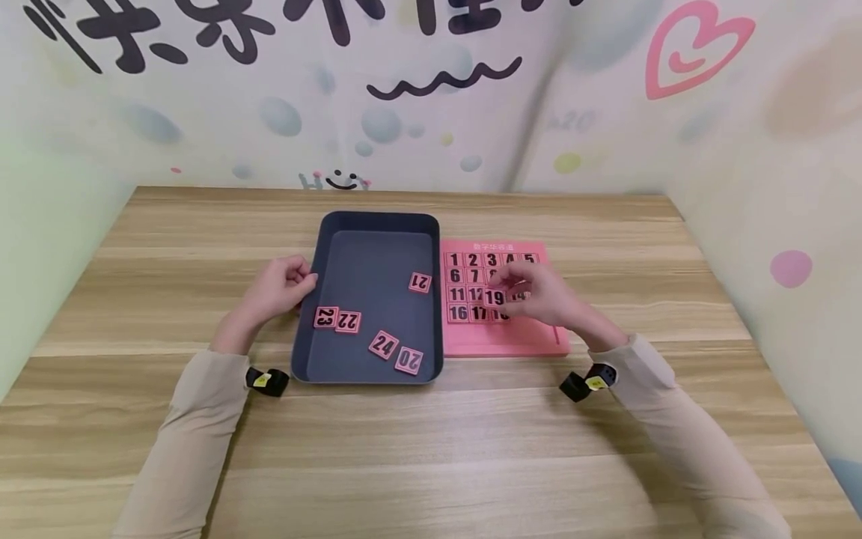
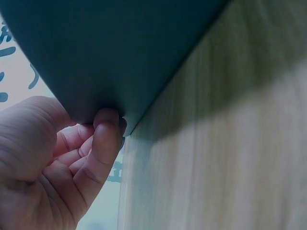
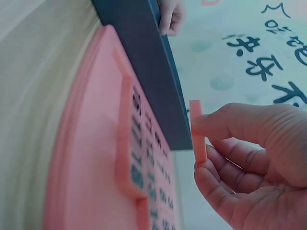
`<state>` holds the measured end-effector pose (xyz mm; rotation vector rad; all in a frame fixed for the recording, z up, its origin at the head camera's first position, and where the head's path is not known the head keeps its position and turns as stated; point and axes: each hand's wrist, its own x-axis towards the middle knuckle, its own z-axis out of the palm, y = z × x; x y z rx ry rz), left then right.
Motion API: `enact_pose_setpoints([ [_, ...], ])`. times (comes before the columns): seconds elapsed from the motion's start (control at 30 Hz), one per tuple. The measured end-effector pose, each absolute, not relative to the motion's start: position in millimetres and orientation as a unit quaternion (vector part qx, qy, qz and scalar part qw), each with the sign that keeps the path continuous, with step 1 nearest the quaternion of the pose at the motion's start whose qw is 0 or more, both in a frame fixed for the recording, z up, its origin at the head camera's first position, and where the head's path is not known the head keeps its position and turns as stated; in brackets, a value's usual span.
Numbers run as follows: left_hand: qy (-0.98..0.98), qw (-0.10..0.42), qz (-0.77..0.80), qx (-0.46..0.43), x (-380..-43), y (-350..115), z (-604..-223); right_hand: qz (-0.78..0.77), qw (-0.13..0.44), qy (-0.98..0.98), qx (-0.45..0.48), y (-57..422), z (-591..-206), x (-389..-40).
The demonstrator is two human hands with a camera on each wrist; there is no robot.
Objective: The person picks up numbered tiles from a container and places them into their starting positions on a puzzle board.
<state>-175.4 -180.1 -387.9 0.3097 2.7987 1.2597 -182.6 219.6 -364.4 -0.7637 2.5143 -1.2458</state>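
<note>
My right hand [image 1: 537, 291] pinches a pink number tile [image 1: 494, 298] marked 19 between thumb and fingers. In the right wrist view the tile [image 3: 197, 132] is on edge, held apart from the pink number board [image 1: 501, 341]. Rows of numbered tiles fill the upper part of the board; the hand hides some of them. At the left wall of the dark tray [image 1: 377, 258], my left hand [image 1: 277, 288] grips the edge with curled fingers. Inside the tray lie several loose tiles: 21 [image 1: 420, 282], 23 [image 1: 326, 317], 22 [image 1: 348, 322], 24 [image 1: 384, 345] and 20 [image 1: 408, 360].
Tray and board stand side by side on a wooden table [image 1: 377, 457], the board to the right. Behind the table rises a printed wall [image 1: 417, 165]. A dark band [image 1: 268, 382] with a yellow label hangs at each wrist.
</note>
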Motion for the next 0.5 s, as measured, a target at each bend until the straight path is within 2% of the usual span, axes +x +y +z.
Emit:
enact_pose_setpoints([
  [0.33,0.907,0.031,0.407,0.101,-174,-181,-388,-0.406,0.126,0.877,-0.225,247,-376,-172],
  [0.5,0.908,0.028,0.405,0.106,-175,-181,-388,-0.375,0.109,0.89,-0.235,258,-383,-169],
])
